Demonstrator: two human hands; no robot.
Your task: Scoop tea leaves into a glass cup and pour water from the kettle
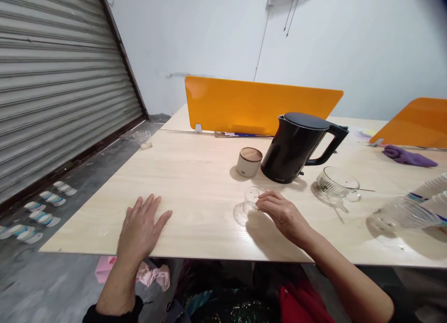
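Right hand (284,214) pinches small glass cup (252,197) mid-tabletop (195,183), grip narrow; left hand (141,227) flat, empty, near front edge. Lift needs care.

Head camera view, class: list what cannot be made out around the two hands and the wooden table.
- Small clear glass cup: its near side is hidden by the right hand.
- Clear ribbed glass jug: blurred, partly cut off by the right edge.
- Black electric kettle: opaque, so its contents are hidden.
- Left hand lies flat on the light wooden table; its palm is unseen.
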